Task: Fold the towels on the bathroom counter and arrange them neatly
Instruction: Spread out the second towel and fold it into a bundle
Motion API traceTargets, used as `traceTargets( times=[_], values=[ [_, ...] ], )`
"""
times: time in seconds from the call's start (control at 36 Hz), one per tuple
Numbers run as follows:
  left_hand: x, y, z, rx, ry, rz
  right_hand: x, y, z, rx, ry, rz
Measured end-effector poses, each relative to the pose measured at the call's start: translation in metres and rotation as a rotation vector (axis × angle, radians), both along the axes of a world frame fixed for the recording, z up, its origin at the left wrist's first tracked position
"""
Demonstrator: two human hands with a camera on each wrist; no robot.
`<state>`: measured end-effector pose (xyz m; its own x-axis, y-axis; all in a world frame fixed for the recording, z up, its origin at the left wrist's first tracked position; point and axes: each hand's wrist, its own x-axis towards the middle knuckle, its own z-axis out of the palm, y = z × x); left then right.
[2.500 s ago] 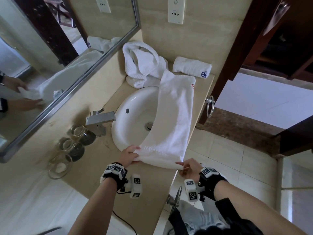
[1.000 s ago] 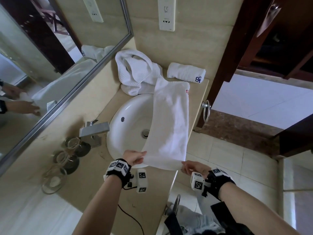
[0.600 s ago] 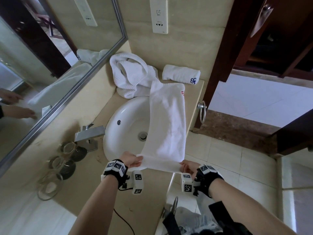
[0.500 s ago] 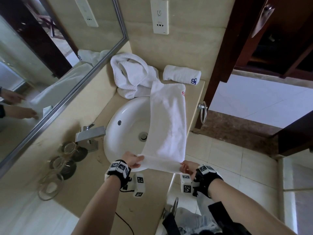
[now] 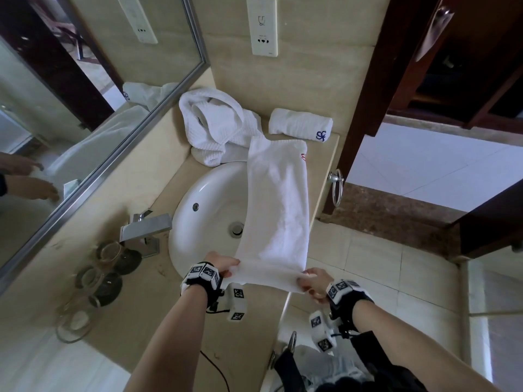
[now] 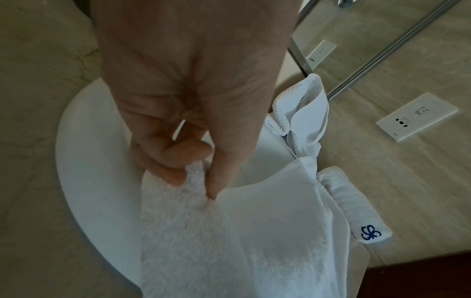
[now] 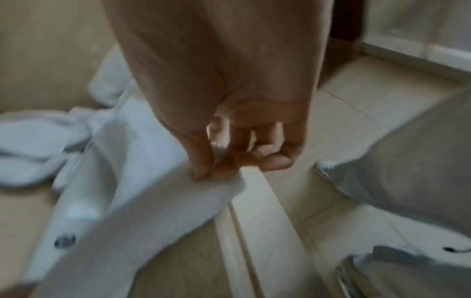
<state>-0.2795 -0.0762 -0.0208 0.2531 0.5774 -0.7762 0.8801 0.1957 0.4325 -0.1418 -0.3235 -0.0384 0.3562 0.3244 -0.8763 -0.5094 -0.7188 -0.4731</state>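
A long white towel (image 5: pixel 276 210) stretches from the back of the counter over the right side of the sink to my hands. My left hand (image 5: pixel 226 265) pinches its near left corner (image 6: pixel 196 181) between thumb and fingers. My right hand (image 5: pixel 311 281) pinches the near right corner (image 7: pixel 221 175); that view is blurred. A crumpled waffle-weave white towel (image 5: pixel 215 125) lies heaped at the back beside the mirror. A folded white towel with a blue logo (image 5: pixel 300 125) sits at the back right against the wall.
The white sink (image 5: pixel 206 210) fills the counter's middle, with a chrome faucet (image 5: pixel 147 226) at its left. Glass cups on dark coasters (image 5: pixel 93 278) stand near left by the mirror (image 5: pixel 85 89). A towel ring (image 5: pixel 336 190) hangs off the counter's right edge, above the tiled floor.
My hands let the near end go, then took it again by the two corners and drew it toward me. The towel now hangs taut between the back of the counter and my hands.
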Motion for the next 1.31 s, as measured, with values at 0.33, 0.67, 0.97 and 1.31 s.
traceTargets(
  times=[0.33, 0.67, 0.97, 1.31],
  values=[
    [0.003, 0.000, -0.003, 0.061, -0.055, -0.057, 0.003, 0.016, -0.012, 0.002, 0.095, -0.321],
    [-0.008, -0.002, -0.011, 0.029, -0.296, -0.274, 0.016, 0.018, -0.018, -0.011, 0.132, -0.455],
    [-0.018, 0.002, -0.008, -0.176, -0.398, -0.157, 0.024, 0.022, -0.010, 0.083, 0.091, -0.373],
    [0.011, 0.005, -0.014, -0.214, -0.235, 0.160, 0.041, 0.002, 0.005, 0.298, 0.278, -0.231]
  ],
)
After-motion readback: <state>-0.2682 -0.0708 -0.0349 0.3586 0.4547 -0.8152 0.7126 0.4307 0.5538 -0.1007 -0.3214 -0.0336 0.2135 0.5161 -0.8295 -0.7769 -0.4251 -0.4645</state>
